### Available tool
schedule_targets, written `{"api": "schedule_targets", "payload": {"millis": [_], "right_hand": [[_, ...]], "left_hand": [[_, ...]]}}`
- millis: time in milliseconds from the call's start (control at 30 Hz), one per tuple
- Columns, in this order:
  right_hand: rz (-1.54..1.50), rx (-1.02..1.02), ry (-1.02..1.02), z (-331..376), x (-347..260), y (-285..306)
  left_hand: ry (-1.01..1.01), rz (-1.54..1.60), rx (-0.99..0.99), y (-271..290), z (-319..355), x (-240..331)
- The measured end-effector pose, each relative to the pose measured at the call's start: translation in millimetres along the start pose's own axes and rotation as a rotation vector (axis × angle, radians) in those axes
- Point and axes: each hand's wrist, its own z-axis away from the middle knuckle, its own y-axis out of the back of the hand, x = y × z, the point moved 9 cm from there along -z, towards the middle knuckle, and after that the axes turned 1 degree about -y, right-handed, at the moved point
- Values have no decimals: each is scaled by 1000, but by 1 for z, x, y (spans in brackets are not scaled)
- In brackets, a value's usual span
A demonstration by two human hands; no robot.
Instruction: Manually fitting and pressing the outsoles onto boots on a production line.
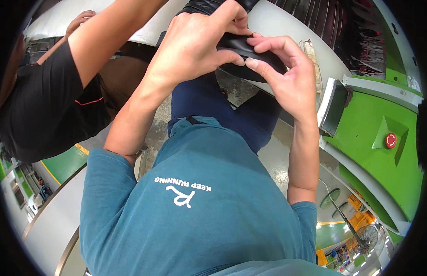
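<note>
White table (283, 24), black material (236, 43) between left hand (188, 46) and right hand (291, 73)

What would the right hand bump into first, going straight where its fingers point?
Likely the left hand, whose thumb appears almost against that of the right hand, at the black material; depth is hard to judge.

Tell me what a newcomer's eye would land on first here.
Probably the bright red button on the green machine at the right, since it stands out so sharply. Next would be the left hand and right hand, close together at the glossy black piece near the top middle. The wearer's teal shirt also draws the eye, filling much of the lower middle.
</note>
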Motion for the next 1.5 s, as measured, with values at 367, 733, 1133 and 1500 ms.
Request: {"api": "schedule_targets", "payload": {"millis": [367,733,1133,1500], "right_hand": [[147,-18,-11,28,4,10],[319,45,77,30,-8,5],[-24,267,-16,44,34,49],[-964,275,-100,38,52,50]], "left_hand": [[-227,-102,324,-17,43,15],[-375,-91,370,-24,54,15],[-617,107,423,53,53,51],[-836,-519,306,84,-2,167]]}}
